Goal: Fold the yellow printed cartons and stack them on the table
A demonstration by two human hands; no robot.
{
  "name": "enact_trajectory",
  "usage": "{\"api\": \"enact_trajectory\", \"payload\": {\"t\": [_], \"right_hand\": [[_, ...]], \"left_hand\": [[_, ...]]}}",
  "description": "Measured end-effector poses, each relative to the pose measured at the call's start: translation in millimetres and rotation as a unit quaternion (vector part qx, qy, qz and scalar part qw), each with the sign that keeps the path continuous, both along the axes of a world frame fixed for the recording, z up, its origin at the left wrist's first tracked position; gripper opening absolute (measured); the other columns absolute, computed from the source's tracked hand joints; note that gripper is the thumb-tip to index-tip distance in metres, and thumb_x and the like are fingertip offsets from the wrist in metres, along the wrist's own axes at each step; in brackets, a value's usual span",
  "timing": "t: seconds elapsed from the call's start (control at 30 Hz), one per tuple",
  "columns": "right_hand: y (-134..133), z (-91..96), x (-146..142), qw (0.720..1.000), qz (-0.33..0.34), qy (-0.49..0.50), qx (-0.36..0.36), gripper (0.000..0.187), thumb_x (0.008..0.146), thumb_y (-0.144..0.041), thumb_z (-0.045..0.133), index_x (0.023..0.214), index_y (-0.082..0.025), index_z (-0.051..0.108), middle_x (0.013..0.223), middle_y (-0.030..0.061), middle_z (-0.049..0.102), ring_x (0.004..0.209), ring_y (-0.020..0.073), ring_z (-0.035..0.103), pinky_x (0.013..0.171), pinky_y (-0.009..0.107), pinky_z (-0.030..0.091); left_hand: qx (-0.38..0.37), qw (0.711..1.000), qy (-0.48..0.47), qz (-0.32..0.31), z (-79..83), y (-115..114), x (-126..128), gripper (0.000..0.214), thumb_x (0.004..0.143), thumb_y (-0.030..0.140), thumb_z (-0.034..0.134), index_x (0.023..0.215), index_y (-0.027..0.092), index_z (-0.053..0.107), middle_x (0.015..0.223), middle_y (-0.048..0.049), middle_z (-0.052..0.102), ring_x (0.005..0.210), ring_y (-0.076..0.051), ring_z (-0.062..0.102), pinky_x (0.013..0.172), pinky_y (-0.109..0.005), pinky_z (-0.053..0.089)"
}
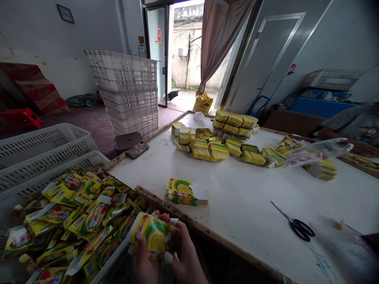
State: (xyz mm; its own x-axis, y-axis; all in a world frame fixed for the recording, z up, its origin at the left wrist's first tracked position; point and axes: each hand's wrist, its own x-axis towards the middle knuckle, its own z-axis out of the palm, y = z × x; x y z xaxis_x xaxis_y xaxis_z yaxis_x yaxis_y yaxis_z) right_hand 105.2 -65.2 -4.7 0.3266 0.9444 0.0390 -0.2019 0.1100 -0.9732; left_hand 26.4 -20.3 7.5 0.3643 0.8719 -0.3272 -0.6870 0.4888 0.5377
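Observation:
A small yellow and green carton [155,232] with a swirl print is held between both hands, just beyond the table's near edge. My left hand [144,261] grips its near left side, the thumb lying on the printed face. Around the right end are the fingers of my right hand [186,252]. White bits show at those fingertips; whether they are carton flaps or finger covers I cannot tell. On the table ahead lies a small pile of flat cartons [182,191]. To the left, a white crate [108,268] holds a heap of similar yellow cartons [71,209].
Bundles of flat yellow cartons [210,150] stand across the white table [237,205]. Black scissors [299,228] and a clear plastic bag [343,248] lie at right. A phone [137,150] rests at the left edge. Another person's arm [355,146] reaches in at far right. Stacked crates [130,90] stand behind.

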Motion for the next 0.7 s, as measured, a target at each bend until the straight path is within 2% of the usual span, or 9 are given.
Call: {"api": "enact_trajectory", "payload": {"t": [0.07, 0.2, 0.3, 0.43, 0.5, 0.57, 0.63, 0.7], "right_hand": [[-0.3, -1.2, -3.6, 1.0, -0.001, 0.013, 0.004, 0.06, 0.067, -0.022, 0.074, 0.119, -0.026, 0.045, 0.088, -0.0002, 0.057, 0.075, 0.0148, 0.054, 0.067, 0.026, 0.045], [0.0, 2.0, -0.7, 1.0, 0.001, 0.007, 0.009, 0.06, 0.066, -0.024, 0.075, 0.119, -0.027, 0.047, 0.084, -0.0012, 0.056, 0.069, 0.0134, 0.051, 0.063, 0.025, 0.043], [0.1, 3.6, -1.5, 1.0, 0.007, 0.027, 0.011, 0.061, 0.065, -0.026, 0.077, 0.118, -0.028, 0.048, 0.08, -0.0025, 0.054, 0.066, 0.0127, 0.049, 0.062, 0.024, 0.041], [-0.7, -1.1, -8.8, 0.99, 0.039, 0.126, 0.048, 0.07, 0.054, -0.041, 0.081, 0.115, -0.027, 0.049, 0.077, -0.0025, 0.051, 0.063, 0.0126, 0.049, 0.06, 0.025, 0.039], [-3.2, -4.7, -11.4, 0.984, 0.055, 0.161, 0.049, 0.074, 0.05, -0.048, 0.082, 0.112, -0.027, 0.049, 0.078, -0.002, 0.051, 0.065, 0.0133, 0.051, 0.064, 0.027, 0.041], [-7.3, -7.1, -12.1, 0.986, 0.079, 0.145, 0.022, 0.072, 0.049, -0.053, 0.081, 0.11, -0.028, 0.053, 0.078, -0.0021, 0.052, 0.068, 0.0136, 0.051, 0.066, 0.026, 0.042], [-11.4, -7.1, -11.1, 0.991, 0.103, 0.083, -0.025, 0.063, 0.054, -0.058, 0.077, 0.107, -0.028, 0.059, 0.073, -0.0033, 0.049, 0.064, 0.0115, 0.045, 0.062, 0.024, 0.04], [-14.1, -4.4, -8.5, 0.992, 0.112, 0.012, -0.061, 0.055, 0.06, -0.058, 0.073, 0.104, -0.026, 0.062, 0.069, -0.0044, 0.045, 0.061, 0.0102, 0.038, 0.057, 0.022, 0.035]], "left_hand": [[-0.012, 1.0, 0.007, 0.015, -0.8, 3.5, -3.4, 0.06, 0.066, 0.065, 0.064, 0.109, 0.023, 0.066, 0.102, -0.0094, 0.07, 0.103, -0.034, 0.062, 0.083, -0.044, 0.055], [0.016, 0.999, 0.043, 0.0, 0.4, 7.1, -8.2, 0.062, 0.069, 0.067, 0.059, 0.109, 0.02, 0.066, 0.097, -0.0122, 0.071, 0.103, -0.035, 0.061, 0.083, -0.045, 0.054], [0.021, 0.998, 0.051, 0.009, 11.4, 3.9, -5.5, 0.059, 0.069, 0.067, 0.058, 0.101, 0.019, 0.067, 0.092, -0.0115, 0.069, 0.099, -0.034, 0.061, 0.081, -0.044, 0.054], [-0.016, 0.999, 0.01, 0.047, 31.5, -0.9, 2.8, 0.059, 0.063, 0.074, 0.058, 0.086, 0.02, 0.065, 0.08, -0.0051, 0.06, 0.08, -0.026, 0.06, 0.074, -0.037, 0.055], [-0.007, 0.998, -0.013, 0.064, 34.7, -0.8, 6.0, 0.06, 0.063, 0.078, 0.053, 0.082, 0.021, 0.062, 0.076, -0.0021, 0.054, 0.073, -0.021, 0.055, 0.07, -0.033, 0.054], [0.011, 0.997, -0.013, 0.081, 29.6, 1.5, 6.4, 0.06, 0.061, 0.08, 0.053, 0.077, 0.022, 0.058, 0.074, 0.0007, 0.048, 0.067, -0.016, 0.049, 0.064, -0.027, 0.052], [0.018, 0.995, 0.019, 0.096, 17.9, 4.9, 3.4, 0.06, 0.054, 0.08, 0.059, 0.072, 0.023, 0.055, 0.07, 0.0032, 0.044, 0.061, -0.012, 0.044, 0.057, -0.022, 0.049], [0.022, 0.994, 0.08, 0.075, 4.9, 7.2, -2.1, 0.063, 0.048, 0.082, 0.06, 0.07, 0.023, 0.055, 0.066, 0.0034, 0.045, 0.059, -0.012, 0.046, 0.055, -0.022, 0.049]]}}
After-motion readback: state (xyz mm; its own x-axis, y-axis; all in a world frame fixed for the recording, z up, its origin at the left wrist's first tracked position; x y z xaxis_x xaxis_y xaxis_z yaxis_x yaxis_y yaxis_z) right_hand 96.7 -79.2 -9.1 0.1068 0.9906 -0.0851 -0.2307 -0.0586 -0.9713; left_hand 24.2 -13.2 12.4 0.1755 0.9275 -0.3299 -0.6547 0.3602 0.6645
